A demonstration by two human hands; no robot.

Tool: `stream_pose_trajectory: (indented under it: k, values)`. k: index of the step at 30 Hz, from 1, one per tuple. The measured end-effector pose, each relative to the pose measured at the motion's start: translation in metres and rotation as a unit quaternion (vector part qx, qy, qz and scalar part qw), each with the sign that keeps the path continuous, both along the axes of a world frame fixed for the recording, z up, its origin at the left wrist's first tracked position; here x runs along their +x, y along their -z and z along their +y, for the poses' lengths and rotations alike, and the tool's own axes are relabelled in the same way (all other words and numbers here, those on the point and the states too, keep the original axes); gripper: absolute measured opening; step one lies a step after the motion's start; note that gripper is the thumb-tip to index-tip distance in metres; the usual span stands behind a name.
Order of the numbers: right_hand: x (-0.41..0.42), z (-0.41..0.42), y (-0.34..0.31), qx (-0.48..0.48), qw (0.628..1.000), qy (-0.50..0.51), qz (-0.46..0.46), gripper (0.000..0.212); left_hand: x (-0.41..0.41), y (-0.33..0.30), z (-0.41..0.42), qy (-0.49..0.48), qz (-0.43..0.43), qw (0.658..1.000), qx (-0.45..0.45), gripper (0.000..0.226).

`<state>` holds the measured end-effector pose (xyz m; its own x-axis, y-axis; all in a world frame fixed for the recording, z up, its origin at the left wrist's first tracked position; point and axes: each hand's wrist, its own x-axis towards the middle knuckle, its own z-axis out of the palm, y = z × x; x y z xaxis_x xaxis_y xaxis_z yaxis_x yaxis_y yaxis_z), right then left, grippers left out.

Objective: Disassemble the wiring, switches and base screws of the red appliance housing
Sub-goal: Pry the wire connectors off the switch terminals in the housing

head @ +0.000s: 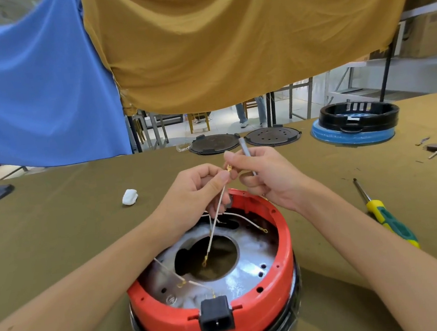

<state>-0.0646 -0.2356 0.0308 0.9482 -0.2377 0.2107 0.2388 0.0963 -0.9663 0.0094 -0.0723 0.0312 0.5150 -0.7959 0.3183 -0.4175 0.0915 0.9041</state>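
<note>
White, limp wire (218, 213) — light, best gripped near its brass terminal (229, 168), where the left hand (201, 191) pinches it; the right hand (262, 177) grips a grey tube (245, 149) above the red housing (283, 263).

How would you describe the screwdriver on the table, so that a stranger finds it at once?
Start at the round red appliance housing near the camera and look right across the olive-brown table cloth. The yellow-and-green-handled screwdriver lies there alone, steel tip pointing away. It is the only tool with a bright handle.
</note>
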Motion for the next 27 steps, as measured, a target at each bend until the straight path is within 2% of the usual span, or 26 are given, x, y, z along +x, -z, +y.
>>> stream_pose_trajectory:
  k: [2, 5, 7, 9, 12, 17, 21, 24, 27]
  values:
    - [-0.001, -0.004, -0.002, -0.01, 1.0, -0.011, -0.018, 0.025, 0.0, 0.0, -0.001, -0.01, 0.003, 1.0, -0.011, 0.019]
    - [-0.001, -0.004, 0.0, -0.049, 0.999, -0.005, -0.018, 0.015, 0.002, 0.001, -0.001, -0.012, -0.003, 1.0, -0.005, 0.022]
    - [0.001, -0.002, 0.001, -0.033, 0.999, 0.004, -0.005, 0.016, 0.004, 0.001, 0.0, -0.022, 0.006, 1.0, -0.008, 0.022]
    - [0.001, -0.007, 0.0, 0.047, 0.999, 0.028, -0.002, 0.021, 0.007, 0.002, 0.001, -0.056, -0.005, 0.998, -0.015, 0.021]
    - [0.002, -0.021, 0.001, 0.193, 0.977, 0.094, 0.011, 0.027, 0.011, 0.005, 0.002, -0.119, -0.119, 0.986, 0.017, 0.007]
    - [0.008, -0.032, 0.014, 0.289, 0.94, 0.165, 0.078, 0.022, 0.014, 0.009, 0.004, -0.195, -0.243, 0.944, 0.108, 0.025]
    - [0.008, -0.039, 0.018, 0.254, 0.941, 0.207, 0.09, 0.023, 0.021, 0.01, 0.007, -0.211, -0.26, 0.92, 0.203, 0.023]
    - [0.005, -0.05, 0.021, 0.152, 0.94, 0.284, 0.115, 0.026, 0.026, 0.008, 0.008, -0.191, -0.274, 0.913, 0.233, 0.018]
    - [0.001, -0.06, 0.022, 0.034, 0.926, 0.354, 0.129, 0.022, 0.032, 0.002, 0.01, -0.173, -0.253, 0.919, 0.248, 0.022]
